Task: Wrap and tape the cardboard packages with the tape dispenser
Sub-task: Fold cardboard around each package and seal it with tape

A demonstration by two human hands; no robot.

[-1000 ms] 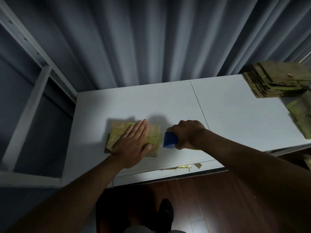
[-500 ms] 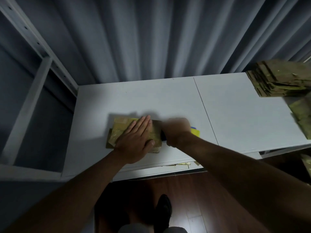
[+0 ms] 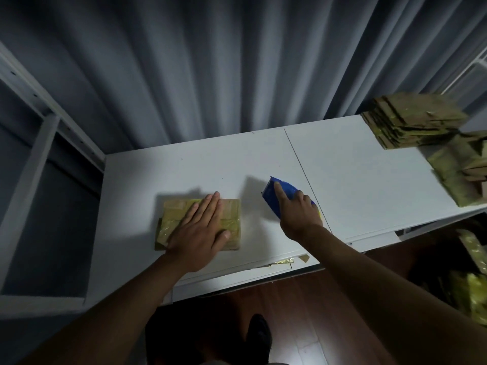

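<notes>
Left of centre in the frame, the cardboard package point(image 3: 200, 223) lies flat on the white surface point(image 3: 355, 180), its top already glossy with yellowish tape. The left hand point(image 3: 203, 233) rests on it with fingers straight and together, pressing it down and curling round nothing. Just right of centre, apart from the package, the right hand point(image 3: 297, 209) holds the blue tape dispenser point(image 3: 276, 198), forefinger laid along its top and the other fingers wrapped round its body; the dispenser sits tilted, its far end raised off the surface. No strip of tape can be made out running between dispenser and package, so I cannot tell whether the last strip is cut. The step in hand looks like finishing a pass of tape. To do it well, the pressing hand should hold the package from sliding while the dispenser goes back to its edge low and square, so that the tape lands flat and without creases; the palm can then smooth the strip outward. At the upper right of the frame stands a stack of flat cardboard pieces point(image 3: 413, 119), and below it, at the right edge, more taped packages point(image 3: 458, 180) lie in a loose heap. No box or bin is in view. Scraps of tape point(image 3: 282, 263) cling to the near edge of the surface.
</notes>
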